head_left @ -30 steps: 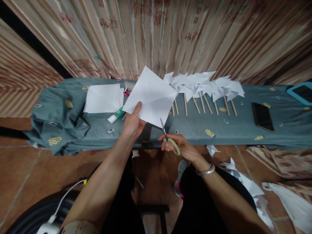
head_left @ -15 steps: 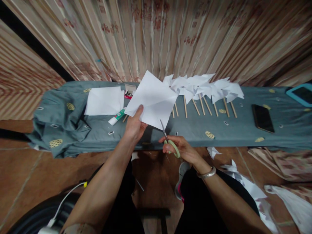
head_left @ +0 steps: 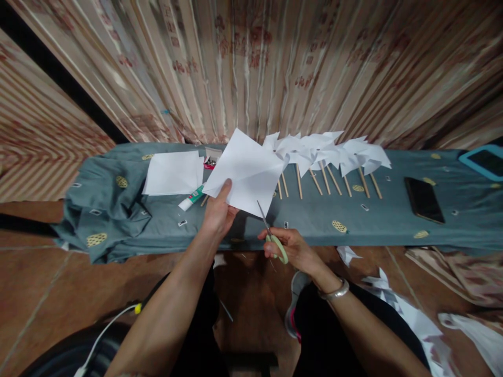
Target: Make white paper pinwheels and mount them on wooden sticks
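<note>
My left hand pinches a white square sheet of paper by its lower left edge and holds it up above a low bench covered in grey-green cloth. My right hand grips green-handled scissors, whose blades point up at the sheet's lower corner. A metal bangle sits on my right wrist.
A row of several white paper pinwheels on wooden sticks lies on the bench to the right. A stack of white paper and a glue tube lie left. A black phone and a blue-cased tablet lie far right. Paper scraps litter the floor.
The view has tilted, so everything sits lower in the picture. Both hands keep their hold, and the scissors stay at the sheet's lower corner.
</note>
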`<state>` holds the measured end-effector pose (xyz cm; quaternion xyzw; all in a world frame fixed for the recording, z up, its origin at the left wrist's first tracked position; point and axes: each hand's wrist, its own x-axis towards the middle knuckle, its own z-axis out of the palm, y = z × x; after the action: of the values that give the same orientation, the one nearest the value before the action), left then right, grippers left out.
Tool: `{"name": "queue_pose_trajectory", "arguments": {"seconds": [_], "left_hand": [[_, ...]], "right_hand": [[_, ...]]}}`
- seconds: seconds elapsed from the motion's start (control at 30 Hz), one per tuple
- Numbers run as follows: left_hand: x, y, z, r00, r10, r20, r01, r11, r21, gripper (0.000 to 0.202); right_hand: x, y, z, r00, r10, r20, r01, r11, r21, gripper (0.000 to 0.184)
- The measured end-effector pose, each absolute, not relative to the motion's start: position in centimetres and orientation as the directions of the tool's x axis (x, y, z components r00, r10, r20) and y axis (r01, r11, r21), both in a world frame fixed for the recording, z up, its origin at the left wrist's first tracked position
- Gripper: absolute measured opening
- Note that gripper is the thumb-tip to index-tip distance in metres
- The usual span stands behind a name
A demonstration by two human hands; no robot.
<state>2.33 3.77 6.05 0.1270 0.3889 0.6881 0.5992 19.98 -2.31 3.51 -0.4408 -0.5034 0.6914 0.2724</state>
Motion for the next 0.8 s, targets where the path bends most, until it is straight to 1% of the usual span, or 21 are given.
{"name": "queue_pose_trajectory", "arguments": {"seconds": [0.17, 0.4, 0.5, 0.8], "left_hand": [[2.37, 3.77, 6.09, -0.247, 0.926, -0.286, -0.735, 0.013, 0.678, 0.031], [2.98, 3.37, 5.68, -0.225, 0.931, -0.287, -0.726, 0.036, 0.687, 0.028], [3.03, 3.33, 5.59, -0.227, 0.935, -0.273, -0.720, 0.027, 0.694, 0.029], [2.82, 3.48, 5.46, -0.225, 0.933, -0.279, -0.726, 0.030, 0.687, 0.035]], "right_hand": [[19.81, -2.23, 3.30, -0.454, 0.819, -0.352, 0.061, -0.365, -0.929, 0.053], [19.90, -2.21, 3.19, -0.418, 0.854, -0.309, 0.083, -0.303, -0.949, 0.056], [19.87, -2.13, 3.25, -0.415, 0.848, -0.329, 0.090, -0.322, -0.943, 0.055], [19.66, -2.05, 2.87, -0.383, 0.848, -0.365, 0.032, -0.383, -0.923, 0.048]]}}
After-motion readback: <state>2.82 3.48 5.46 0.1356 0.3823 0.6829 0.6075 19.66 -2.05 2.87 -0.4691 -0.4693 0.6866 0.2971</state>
